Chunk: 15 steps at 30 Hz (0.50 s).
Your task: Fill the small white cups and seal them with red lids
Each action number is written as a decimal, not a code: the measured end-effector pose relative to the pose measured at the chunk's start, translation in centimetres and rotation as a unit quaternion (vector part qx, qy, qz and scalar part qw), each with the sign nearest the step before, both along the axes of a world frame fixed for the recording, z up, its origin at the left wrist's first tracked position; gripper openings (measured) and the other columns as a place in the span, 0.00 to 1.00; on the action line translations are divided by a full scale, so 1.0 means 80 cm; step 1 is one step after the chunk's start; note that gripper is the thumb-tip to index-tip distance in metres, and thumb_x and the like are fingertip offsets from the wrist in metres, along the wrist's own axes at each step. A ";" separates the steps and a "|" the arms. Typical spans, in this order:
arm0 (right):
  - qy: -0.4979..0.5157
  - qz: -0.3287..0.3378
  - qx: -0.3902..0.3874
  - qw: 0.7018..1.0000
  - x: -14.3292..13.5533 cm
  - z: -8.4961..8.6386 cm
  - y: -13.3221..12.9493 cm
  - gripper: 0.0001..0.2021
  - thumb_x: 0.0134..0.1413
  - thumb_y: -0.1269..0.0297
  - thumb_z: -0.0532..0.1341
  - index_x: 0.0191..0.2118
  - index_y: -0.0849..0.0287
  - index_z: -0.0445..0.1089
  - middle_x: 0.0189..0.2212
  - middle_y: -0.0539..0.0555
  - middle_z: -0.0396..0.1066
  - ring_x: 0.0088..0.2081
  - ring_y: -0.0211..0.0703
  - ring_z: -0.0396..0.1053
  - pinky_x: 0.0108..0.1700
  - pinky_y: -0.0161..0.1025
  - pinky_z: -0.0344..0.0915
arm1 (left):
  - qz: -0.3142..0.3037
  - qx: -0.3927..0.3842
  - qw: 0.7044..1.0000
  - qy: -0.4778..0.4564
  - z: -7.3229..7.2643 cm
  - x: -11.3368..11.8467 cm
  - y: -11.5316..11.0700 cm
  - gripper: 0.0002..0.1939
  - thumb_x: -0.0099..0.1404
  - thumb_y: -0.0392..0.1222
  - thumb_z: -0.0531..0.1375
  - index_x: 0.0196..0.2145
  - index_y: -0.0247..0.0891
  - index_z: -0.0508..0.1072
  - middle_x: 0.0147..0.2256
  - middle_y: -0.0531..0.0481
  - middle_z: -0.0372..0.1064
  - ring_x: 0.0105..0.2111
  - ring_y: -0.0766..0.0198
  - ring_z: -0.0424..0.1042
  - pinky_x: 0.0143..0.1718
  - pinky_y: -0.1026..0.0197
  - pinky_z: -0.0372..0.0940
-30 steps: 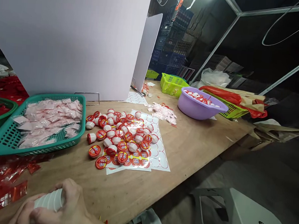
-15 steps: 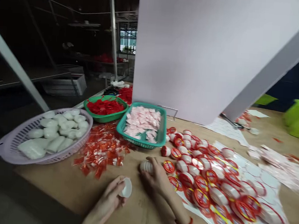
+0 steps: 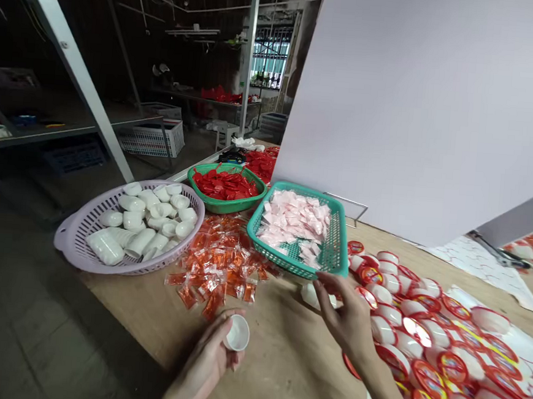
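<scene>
A small white plastic cup [image 3: 238, 333] is held in my left hand [image 3: 210, 355], its open mouth tilted toward me. My right hand [image 3: 347, 316] is over the table by the front edge of the teal basket [image 3: 343, 255], fingers apart. Under and beside those fingers lie white cups [image 3: 310, 295], partly covered by the hand; I see no grip on them. Pink-white packets [image 3: 295, 220] fill much of the teal basket. Small orange-red sachets [image 3: 217, 269] are heaped on the table between the baskets and my left hand.
On the left stands a lilac basket [image 3: 72, 239] of white cups, with a green basket [image 3: 220, 205] of red lids behind it. Several red-lidded cups [image 3: 422, 335] spread over the right side. A large pale panel [image 3: 416, 113] rises behind.
My right hand has moved forward toward the teal basket, and the white cups it was on now lie near that basket. My left hand still holds its cup. The view has turned left.
</scene>
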State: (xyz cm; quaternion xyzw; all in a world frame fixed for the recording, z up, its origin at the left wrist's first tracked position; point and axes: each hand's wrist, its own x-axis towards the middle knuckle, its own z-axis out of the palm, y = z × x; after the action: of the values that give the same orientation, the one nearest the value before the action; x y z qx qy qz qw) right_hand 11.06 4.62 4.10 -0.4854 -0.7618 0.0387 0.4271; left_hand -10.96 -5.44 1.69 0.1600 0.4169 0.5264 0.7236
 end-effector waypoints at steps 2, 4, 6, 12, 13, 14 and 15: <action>-0.030 0.014 -0.050 0.998 -0.017 0.016 0.032 0.08 0.56 0.63 0.53 0.36 0.61 0.67 0.27 0.53 0.70 0.27 0.39 0.68 0.30 0.34 0.64 | 0.009 -0.003 1.000 -0.012 -0.004 -0.003 -0.001 0.23 0.51 0.54 0.62 0.40 0.37 0.69 0.24 0.54 0.63 0.19 0.71 0.61 0.21 0.66 0.50; -0.090 0.010 -0.135 0.987 -0.037 0.023 0.073 0.08 0.55 0.65 0.54 0.36 0.62 0.68 0.29 0.56 0.71 0.30 0.41 0.69 0.34 0.35 0.63 | 0.023 -0.017 0.999 -0.022 -0.006 -0.004 -0.001 0.24 0.50 0.55 0.63 0.40 0.37 0.68 0.23 0.54 0.65 0.18 0.71 0.61 0.20 0.66 0.49; -0.140 0.004 -0.210 0.968 -0.059 0.021 0.116 0.08 0.53 0.68 0.55 0.37 0.63 0.69 0.32 0.58 0.72 0.33 0.42 0.70 0.36 0.35 0.63 | 0.030 -0.039 0.998 -0.032 -0.008 -0.004 0.000 0.26 0.47 0.57 0.64 0.39 0.37 0.67 0.24 0.53 0.67 0.17 0.72 0.60 0.20 0.66 0.48; -0.179 0.029 -0.270 0.946 -0.107 -0.004 0.179 0.08 0.43 0.72 0.62 0.33 0.64 0.71 0.25 0.57 0.73 0.27 0.41 0.70 0.27 0.31 0.60 | 0.061 -0.055 0.995 -0.052 -0.029 -0.010 0.003 0.28 0.40 0.60 0.66 0.33 0.38 0.69 0.23 0.52 0.68 0.15 0.70 0.60 0.18 0.66 0.46; -0.180 0.033 -0.269 0.946 -0.111 -0.007 0.180 0.07 0.42 0.73 0.62 0.32 0.64 0.71 0.24 0.56 0.73 0.25 0.40 0.69 0.26 0.31 0.60 | 0.069 -0.053 0.995 -0.049 -0.034 -0.013 0.003 0.27 0.40 0.59 0.67 0.33 0.38 0.70 0.23 0.51 0.68 0.17 0.69 0.62 0.19 0.65 0.49; -0.180 0.038 -0.266 0.946 -0.113 -0.009 0.179 0.07 0.41 0.74 0.61 0.31 0.64 0.71 0.23 0.55 0.72 0.24 0.39 0.68 0.25 0.30 0.59 | 0.080 -0.049 0.995 -0.044 -0.039 -0.015 0.004 0.27 0.40 0.59 0.67 0.33 0.37 0.71 0.24 0.50 0.68 0.19 0.67 0.64 0.21 0.64 0.52; -0.179 0.041 -0.263 0.947 -0.113 -0.010 0.178 0.06 0.41 0.75 0.60 0.29 0.64 0.71 0.21 0.54 0.72 0.23 0.38 0.67 0.25 0.30 0.58 | 0.091 -0.043 0.994 -0.037 -0.044 -0.018 0.004 0.27 0.40 0.59 0.67 0.33 0.36 0.72 0.24 0.49 0.68 0.22 0.65 0.65 0.23 0.63 0.55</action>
State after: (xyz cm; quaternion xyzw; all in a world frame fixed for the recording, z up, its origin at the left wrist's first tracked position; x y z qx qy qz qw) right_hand 2.02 18.87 3.33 -0.5477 -0.8078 0.1675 0.1391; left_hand -12.40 -5.12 -1.81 0.0707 0.4248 0.5774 0.6937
